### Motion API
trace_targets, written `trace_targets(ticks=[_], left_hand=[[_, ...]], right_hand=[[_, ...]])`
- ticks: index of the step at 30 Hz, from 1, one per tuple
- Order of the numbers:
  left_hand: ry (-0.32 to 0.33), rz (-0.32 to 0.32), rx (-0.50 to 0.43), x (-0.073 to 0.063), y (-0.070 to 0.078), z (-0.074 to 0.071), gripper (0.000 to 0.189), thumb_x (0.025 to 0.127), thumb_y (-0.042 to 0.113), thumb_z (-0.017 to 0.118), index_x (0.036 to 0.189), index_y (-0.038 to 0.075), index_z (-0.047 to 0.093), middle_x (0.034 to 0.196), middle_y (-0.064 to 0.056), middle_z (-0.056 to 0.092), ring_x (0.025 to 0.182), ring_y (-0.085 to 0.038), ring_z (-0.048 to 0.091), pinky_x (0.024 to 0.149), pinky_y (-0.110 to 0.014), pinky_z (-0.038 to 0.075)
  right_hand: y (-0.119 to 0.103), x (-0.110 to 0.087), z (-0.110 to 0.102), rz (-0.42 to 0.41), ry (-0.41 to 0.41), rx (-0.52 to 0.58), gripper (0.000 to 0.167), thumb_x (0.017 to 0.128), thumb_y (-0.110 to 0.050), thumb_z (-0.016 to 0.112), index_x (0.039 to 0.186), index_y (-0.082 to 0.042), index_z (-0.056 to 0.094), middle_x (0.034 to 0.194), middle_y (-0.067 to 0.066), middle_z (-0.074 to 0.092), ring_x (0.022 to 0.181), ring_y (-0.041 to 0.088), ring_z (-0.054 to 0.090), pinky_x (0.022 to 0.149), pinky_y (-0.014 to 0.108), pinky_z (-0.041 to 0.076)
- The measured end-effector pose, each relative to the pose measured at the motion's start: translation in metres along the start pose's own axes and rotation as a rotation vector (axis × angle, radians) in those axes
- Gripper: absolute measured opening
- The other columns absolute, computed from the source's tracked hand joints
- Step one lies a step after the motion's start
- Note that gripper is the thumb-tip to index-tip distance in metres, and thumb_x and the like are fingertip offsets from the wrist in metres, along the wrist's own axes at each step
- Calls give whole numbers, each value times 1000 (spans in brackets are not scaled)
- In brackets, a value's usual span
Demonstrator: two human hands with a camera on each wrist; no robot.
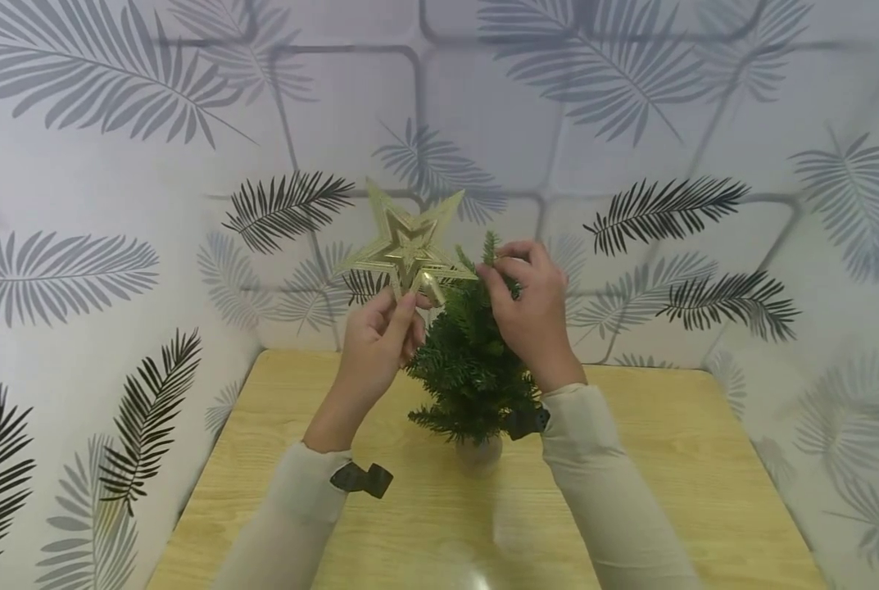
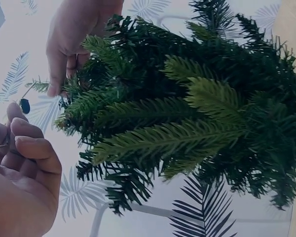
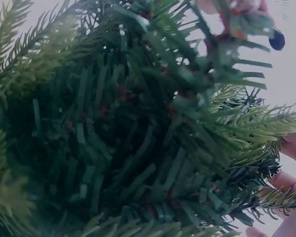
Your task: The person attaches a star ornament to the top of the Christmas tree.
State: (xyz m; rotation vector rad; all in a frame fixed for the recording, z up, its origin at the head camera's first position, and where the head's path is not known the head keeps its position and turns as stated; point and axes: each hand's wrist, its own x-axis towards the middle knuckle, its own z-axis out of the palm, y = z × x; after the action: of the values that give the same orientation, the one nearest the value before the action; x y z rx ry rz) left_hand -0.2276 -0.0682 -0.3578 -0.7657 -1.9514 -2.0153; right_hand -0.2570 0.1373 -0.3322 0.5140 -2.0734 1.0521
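A gold glittery star tree topper is held up by my left hand, thumb and fingers pinching it at its lower edge. Beside my fingers a shiny gold tube sticks out below the star. Just right of it stands a small artificial Christmas tree, upright on the table. At the tree's top my right hand pinches a green tip between thumb and fingers. Dense branches fill the left wrist view, with my curled left fingers at the left. Needles cover most of the right wrist view.
The tree's pale round base rests on a light wooden table. Behind the table hangs a pale backdrop with grey and black leaf prints. Dark straps show at both wrists.
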Motion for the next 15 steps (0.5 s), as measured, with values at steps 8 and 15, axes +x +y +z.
trace_targets(ticks=[8,15], left_hand=[[19,0,15,16,2,4,35,114,21,44,109,-8,62,72,-15,57,53,-18,44,44,-29,36],[-16,32,-14,38,12,10,34,113,25,45,112,-3,64,76,-21,56,53,-17,43,45,-27,35]], right_hand=[[-2,1,1,0,-14,-48,21,99,-18,73,88,0,77,108,15,64,102,35,62,102,67,32],[0,2,0,6,-16,-50,22,98,-17,74,85,0,76,105,15,65,99,35,63,101,67,33]])
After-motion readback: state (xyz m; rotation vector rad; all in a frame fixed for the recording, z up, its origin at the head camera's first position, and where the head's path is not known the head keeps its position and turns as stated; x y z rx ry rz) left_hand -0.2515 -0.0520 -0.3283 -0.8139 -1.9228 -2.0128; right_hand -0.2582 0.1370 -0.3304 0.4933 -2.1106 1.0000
